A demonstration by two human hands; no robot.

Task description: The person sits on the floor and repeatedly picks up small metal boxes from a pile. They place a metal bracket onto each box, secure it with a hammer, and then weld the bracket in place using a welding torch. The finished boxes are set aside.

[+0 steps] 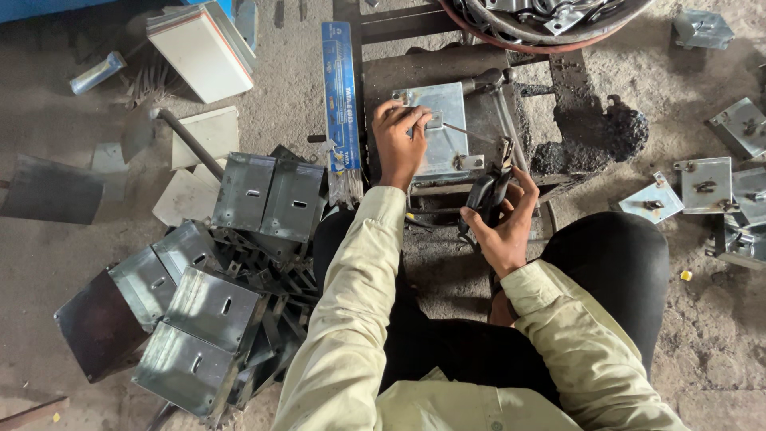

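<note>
Pressing my left hand (399, 142) flat on the metal plate (437, 128) at the upper middle of the frame, I pin a small tab against it with my fingertips. My right hand (504, 223) is closed around the black welding holder (483, 199), whose thin rod (463, 130) slants up toward the tab; the tip sits near it, though I cannot tell whether it touches.

This one plate lies on the dark work stand (558, 104), and as far as I can judge its fitting is not yet joined. At lower left lies a heap of slotted plates (215, 307): I count about seven with a slot showing, apparently waiting. At the right edge lie plates with fittings on them (705, 185), about five in view, which look finished. One blue packet of rods (340, 96) lies left of the stand, one round tub of metal parts (542, 24) at the top.
</note>
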